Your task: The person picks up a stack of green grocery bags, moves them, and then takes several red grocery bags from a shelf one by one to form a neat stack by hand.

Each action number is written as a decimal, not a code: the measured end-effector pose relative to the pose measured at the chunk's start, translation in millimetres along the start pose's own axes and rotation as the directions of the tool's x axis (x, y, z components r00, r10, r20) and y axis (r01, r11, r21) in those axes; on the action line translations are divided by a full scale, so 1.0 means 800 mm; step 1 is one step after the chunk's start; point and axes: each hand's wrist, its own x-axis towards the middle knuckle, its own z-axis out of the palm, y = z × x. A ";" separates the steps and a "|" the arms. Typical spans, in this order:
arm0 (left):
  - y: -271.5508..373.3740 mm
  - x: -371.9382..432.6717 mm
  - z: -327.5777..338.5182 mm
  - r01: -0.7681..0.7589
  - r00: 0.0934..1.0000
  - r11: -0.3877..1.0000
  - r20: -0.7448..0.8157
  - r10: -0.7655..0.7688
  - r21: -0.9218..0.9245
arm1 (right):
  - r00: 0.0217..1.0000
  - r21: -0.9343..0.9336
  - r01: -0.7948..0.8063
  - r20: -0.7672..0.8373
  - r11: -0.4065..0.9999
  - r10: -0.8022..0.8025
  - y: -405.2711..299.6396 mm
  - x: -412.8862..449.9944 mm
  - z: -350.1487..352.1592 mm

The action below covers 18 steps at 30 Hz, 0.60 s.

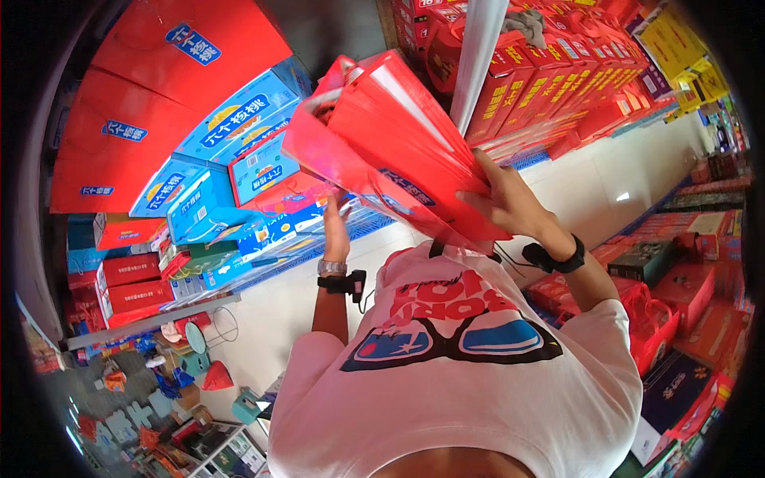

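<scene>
A thick stack of flat red printed bags or folded cartons (pixel 400 131), partly inside a clear plastic wrap (pixel 323 143), is held up in front of my chest. My right hand (pixel 508 194) grips its right end, fingers spread over the red face and edge. Near the lower left side of the wrap is my left hand (pixel 336 224), upright, its fingertips partly hidden; whether it pinches the plastic cannot be told. Both wrists wear black straps.
Blue drink cartons (pixel 239 122) and large red cartons (pixel 179 54) are stacked at the left. Red gift boxes (pixel 520 89) stand behind a pale post (pixel 478 60). More red boxes (pixel 687 293) line the right side. Pale tiled floor (pixel 621 167) runs between.
</scene>
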 end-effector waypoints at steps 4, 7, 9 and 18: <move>0.066 -0.017 -0.010 -0.063 0.997 0.990 0.033 0.067 -0.127 | 0.992 -0.123 0.119 0.063 0.985 -0.112 -0.032 -0.003 -0.041; 0.116 -0.023 0.006 -0.083 0.996 0.969 -0.011 0.083 -0.233 | 0.969 -0.175 0.244 0.072 0.954 -0.235 -0.052 0.003 -0.079; 0.143 -0.021 0.029 -0.176 0.984 0.932 -0.043 0.172 -0.316 | 0.964 -0.208 0.261 0.109 0.943 -0.242 -0.062 0.015 -0.112; 0.128 0.035 -0.023 -0.324 0.916 0.944 -0.231 0.328 0.057 | 0.842 -0.315 0.530 0.302 0.787 -0.446 -0.041 0.162 -0.155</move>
